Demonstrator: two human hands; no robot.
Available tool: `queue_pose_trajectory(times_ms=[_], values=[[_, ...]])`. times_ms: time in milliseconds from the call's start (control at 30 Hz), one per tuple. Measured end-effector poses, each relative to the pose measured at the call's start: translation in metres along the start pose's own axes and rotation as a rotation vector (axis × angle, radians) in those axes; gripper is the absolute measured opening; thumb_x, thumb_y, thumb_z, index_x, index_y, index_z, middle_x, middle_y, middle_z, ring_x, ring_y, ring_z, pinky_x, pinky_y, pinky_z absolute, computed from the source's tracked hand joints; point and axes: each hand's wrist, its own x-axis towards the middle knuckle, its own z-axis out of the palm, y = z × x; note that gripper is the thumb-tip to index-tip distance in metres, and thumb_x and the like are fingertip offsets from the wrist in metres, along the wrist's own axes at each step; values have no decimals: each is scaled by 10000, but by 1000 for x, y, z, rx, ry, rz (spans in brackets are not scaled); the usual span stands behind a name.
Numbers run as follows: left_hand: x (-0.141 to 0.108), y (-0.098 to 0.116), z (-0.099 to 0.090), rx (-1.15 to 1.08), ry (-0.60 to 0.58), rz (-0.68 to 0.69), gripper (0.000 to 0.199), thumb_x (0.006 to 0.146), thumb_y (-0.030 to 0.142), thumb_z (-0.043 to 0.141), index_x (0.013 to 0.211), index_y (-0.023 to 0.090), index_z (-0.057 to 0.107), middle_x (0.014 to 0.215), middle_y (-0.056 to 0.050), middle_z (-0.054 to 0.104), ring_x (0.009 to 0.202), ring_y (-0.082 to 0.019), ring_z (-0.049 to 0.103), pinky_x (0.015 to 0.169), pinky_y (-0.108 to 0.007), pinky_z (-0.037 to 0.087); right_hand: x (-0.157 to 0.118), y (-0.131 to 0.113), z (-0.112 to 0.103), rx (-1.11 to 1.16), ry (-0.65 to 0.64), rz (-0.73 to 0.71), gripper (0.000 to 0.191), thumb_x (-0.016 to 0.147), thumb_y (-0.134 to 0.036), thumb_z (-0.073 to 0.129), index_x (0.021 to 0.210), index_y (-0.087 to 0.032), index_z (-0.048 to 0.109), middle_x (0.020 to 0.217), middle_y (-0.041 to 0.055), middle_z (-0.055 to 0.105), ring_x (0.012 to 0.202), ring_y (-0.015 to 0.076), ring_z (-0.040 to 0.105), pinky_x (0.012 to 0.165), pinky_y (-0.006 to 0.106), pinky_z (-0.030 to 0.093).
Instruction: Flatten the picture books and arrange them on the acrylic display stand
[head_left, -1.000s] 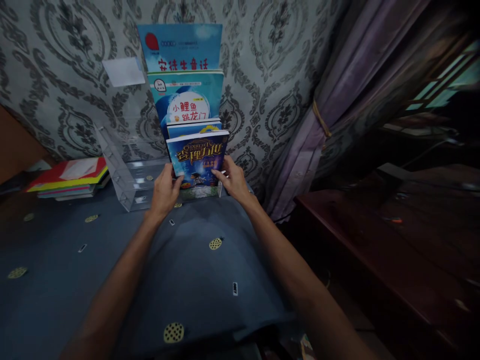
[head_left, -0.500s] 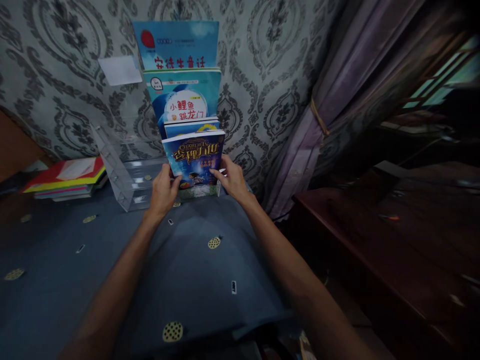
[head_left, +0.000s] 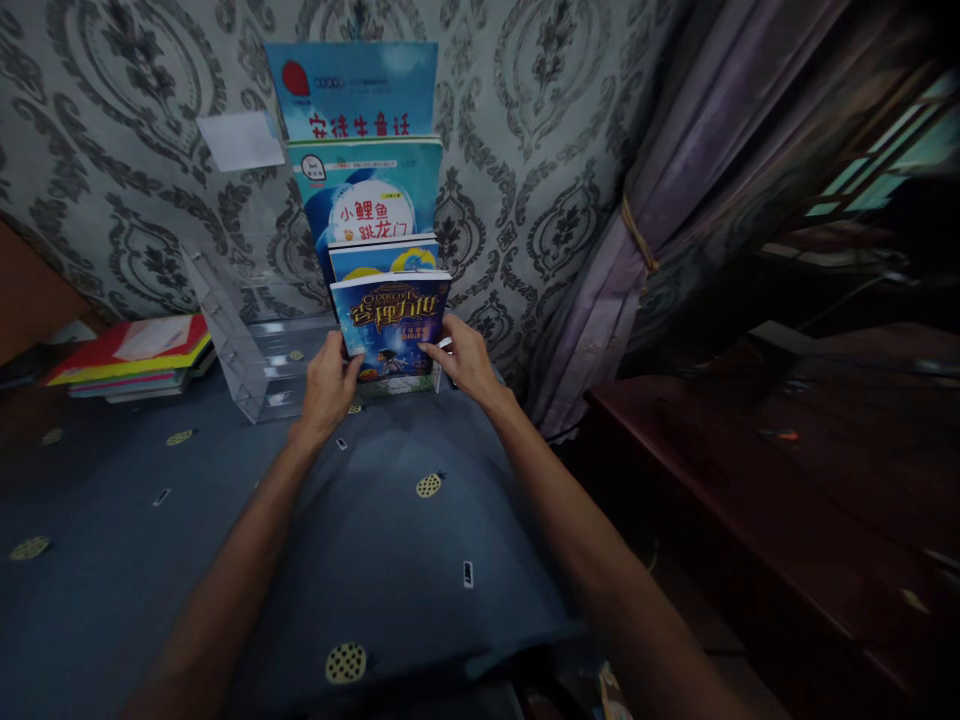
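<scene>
A dark blue book (head_left: 394,325) with gold lettering stands upright at the front of a stepped row of books. My left hand (head_left: 328,385) grips its left edge, thumb on the cover. On the right edge my right hand (head_left: 466,358) holds it the same way. Just behind is a blue and yellow book (head_left: 382,260), mostly covered. Farther back rise a teal book (head_left: 367,190) with a white circle and a taller light blue book (head_left: 360,85) against the wall. A clear plastic rack (head_left: 232,345) extends to the left of the books.
A stack of red and yellow folders (head_left: 142,345) lies at the left of the blue tablecloth (head_left: 390,580). A white card (head_left: 240,141) is above the rack. A tied purple curtain (head_left: 600,290) hangs at right, beside a dark red table (head_left: 675,450).
The dark blue book has moved slightly down, showing more of the blue and yellow book behind it. Both hands still hold it, and the other books have not moved.
</scene>
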Motion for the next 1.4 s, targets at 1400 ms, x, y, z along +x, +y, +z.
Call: queue_pose_trajectory(times_ms=[1400], values=[[-10, -7, 12, 127, -83, -100, 187, 874, 234, 609, 951, 244, 440, 827, -51, 624, 794, -254, 663, 723, -373, 524, -1, -10, -6, -222, -166, 83, 299, 867, -262, 717, 1091, -202, 529, 970, 86, 683, 862, 295, 651, 707, 359, 444]])
